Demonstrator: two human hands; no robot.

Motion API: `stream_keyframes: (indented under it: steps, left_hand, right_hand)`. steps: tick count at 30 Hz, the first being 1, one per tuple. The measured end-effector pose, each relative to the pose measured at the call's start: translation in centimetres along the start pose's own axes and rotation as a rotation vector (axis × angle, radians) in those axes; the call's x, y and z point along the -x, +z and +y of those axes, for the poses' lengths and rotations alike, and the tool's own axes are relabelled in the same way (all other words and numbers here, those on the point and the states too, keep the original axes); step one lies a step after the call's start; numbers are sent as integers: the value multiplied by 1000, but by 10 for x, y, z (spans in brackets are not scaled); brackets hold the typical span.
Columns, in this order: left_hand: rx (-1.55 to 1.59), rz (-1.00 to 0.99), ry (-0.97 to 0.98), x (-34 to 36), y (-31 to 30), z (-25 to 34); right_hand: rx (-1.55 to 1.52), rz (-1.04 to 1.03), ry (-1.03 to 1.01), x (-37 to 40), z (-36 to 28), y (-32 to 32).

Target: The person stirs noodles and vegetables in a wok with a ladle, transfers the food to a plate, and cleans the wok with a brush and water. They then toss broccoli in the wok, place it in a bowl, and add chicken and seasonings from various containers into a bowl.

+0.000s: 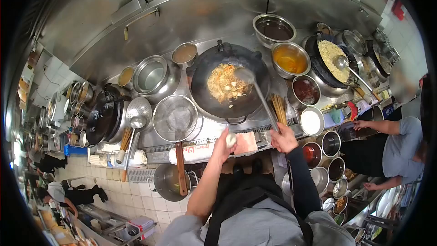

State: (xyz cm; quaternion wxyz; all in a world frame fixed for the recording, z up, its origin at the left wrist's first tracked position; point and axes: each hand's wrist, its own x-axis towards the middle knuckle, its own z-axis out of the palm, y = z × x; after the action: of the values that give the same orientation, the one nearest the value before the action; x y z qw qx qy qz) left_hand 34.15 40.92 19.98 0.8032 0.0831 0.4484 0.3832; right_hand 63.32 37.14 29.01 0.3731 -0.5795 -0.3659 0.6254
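A large dark wok [255,99] sits on the range in front of me. Noodles mixed with pale chunks [224,84] lie in its middle. My right hand [284,138] is closed round the long handle of a metal ladle [245,75]. The ladle's bowl is blurred and rests at the right side of the noodles. My left hand [223,145], in front of the wok's near rim, is closed on a small white wad [231,140]. Its exact kind I cannot make out.
A mesh strainer [175,116] with a wooden handle lies left of the wok. Bowls of orange liquid [291,60] and dark liquid [274,28] stand to the right. Sauce pots [312,121] line my right side. Another wok holds rice [331,59]. A co-worker [403,146] stands at the right.
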Motion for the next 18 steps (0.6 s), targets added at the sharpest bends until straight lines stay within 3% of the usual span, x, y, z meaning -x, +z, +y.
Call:
stream_keyframes:
  steps: [1,3,4,7,8,11,13,15,18]
  left_hand:
    - [-46,71,11,27,-4,-9]
    - [-93,-36,-89,48,-51,-33]
    - [-53,2,-75,61,-59,-42]
    - [38,58,-36,90,-67,-46]
    - [49,37,-27,93,-72,-41]
    - [64,-31,26,72,-71,-20]
    - [80,-87,-1,37,-52,5]
    - [118,113,32,3,-8,22]
    - [24,134,2,-38,29,34]
  right_hand:
    - [62,118,-49,-13,8,14]
    - [192,357,-151,-42,20,45]
    - [204,346,-130,-57,29,55]
    - [-278,-14,221,-67,-2,27]
    - [-361,-61,235,-74,-1,12]
    - [-11,116,-140,-83,-14,56]
    - [222,321,-318,-145,19,74]
    - [55,142,-15,-147,-6,83]
    - [568,-104,-466,-166,36,44]
